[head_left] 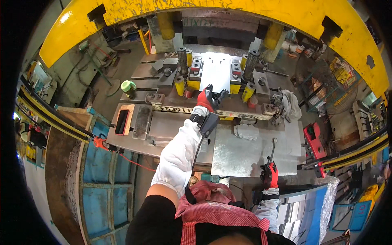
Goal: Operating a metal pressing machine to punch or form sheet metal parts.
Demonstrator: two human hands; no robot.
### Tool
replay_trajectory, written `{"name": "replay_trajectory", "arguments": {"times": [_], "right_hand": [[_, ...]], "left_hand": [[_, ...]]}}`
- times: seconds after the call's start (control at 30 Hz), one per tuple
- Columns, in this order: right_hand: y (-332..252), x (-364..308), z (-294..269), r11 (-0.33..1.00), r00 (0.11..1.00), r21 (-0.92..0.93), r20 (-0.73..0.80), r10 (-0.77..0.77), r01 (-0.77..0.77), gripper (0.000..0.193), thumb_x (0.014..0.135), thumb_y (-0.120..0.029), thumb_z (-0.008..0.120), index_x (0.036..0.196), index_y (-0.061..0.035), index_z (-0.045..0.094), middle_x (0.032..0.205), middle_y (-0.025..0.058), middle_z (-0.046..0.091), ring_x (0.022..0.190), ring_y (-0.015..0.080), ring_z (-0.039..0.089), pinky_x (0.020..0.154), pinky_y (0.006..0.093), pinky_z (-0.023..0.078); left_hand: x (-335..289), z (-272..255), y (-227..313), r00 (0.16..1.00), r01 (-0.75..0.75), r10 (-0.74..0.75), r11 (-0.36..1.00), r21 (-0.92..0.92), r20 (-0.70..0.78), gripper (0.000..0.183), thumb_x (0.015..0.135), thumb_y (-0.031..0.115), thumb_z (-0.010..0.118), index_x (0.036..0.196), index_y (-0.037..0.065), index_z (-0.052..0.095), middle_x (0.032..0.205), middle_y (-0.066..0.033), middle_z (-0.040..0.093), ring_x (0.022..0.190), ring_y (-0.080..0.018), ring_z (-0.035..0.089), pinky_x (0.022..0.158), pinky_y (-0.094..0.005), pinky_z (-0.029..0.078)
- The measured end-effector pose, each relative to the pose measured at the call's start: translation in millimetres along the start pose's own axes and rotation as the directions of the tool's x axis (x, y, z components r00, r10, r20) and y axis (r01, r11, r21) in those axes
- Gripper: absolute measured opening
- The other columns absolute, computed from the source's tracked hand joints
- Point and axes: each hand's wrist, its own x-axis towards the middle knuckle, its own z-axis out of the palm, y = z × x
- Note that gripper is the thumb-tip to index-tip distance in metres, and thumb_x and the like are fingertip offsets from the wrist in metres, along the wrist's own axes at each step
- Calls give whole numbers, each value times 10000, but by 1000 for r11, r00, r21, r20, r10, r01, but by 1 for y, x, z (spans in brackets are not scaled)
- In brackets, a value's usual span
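My left hand (211,99), in a red and black glove, reaches forward to the near edge of a bright metal sheet (215,73). Its fingers look apart, at the sheet's near left corner. The sheet lies flat in the die (197,67) between red-topped blocks and upright posts. At the lower right, my right hand (270,176), gloved alike, is closed round a thin metal rod with a rounded end (272,149). That rod points away from me over a larger grey metal plate (245,153). The exact kind of tool cannot be made out.
A yellow press frame (228,5) arches overhead. On the bench are a grey rag (287,104), a green-lidded bottle (128,87), a phone-like dark slab (122,121) and stacked sheets (169,126). A blue metal rack (97,163) stands left, a red holder (314,139) right.
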Motion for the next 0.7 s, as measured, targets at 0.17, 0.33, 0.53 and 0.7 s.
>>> {"name": "replay_trajectory", "arguments": {"times": [0.17, 0.33, 0.53, 0.7], "right_hand": [[11, 18, -26, 991, 989, 43, -87, -124, 128, 179, 856, -180, 508, 1014, -98, 491, 676, 53, 549, 426, 106, 439, 385, 257, 370], [8, 26, -35, 886, 977, 460, 155, -144, 57, 157, 828, -190, 547, 759, -83, 455, 591, 32, 486, 422, 153, 469, 374, 280, 379], [17, 42, -50, 937, 987, 349, 139, -79, 26, 195, 834, -270, 547, 808, -153, 393, 581, 17, 441, 408, 150, 414, 360, 294, 327], [20, 42, -52, 938, 988, 336, 97, -119, 80, 188, 833, -247, 547, 863, -134, 400, 613, 44, 477, 404, 165, 451, 335, 291, 334]], "left_hand": [[-53, -11, 9, 986, -14, -16, 984, 175, 168, 459, 891, 317, 495, 1229, 20, 408, 1164, -164, 524, 992, -317, 556, 814, -422, 512], [-197, -80, 17, 983, -96, 172, 791, 605, -70, 391, 877, 258, 547, 1208, 56, 502, 1084, -138, 587, 909, -200, 596, 738, -332, 505], [-282, -201, 24, 819, 170, 530, -592, 788, 221, 500, 812, 290, 570, 1267, 122, 450, 1256, -138, 475, 1142, -329, 459, 898, -432, 408], [-277, -212, 29, 925, 338, 380, -832, 439, 7, 655, 778, 249, 492, 1378, 240, 231, 1400, -162, 281, 1252, -445, 271, 1003, -493, 300]]}}
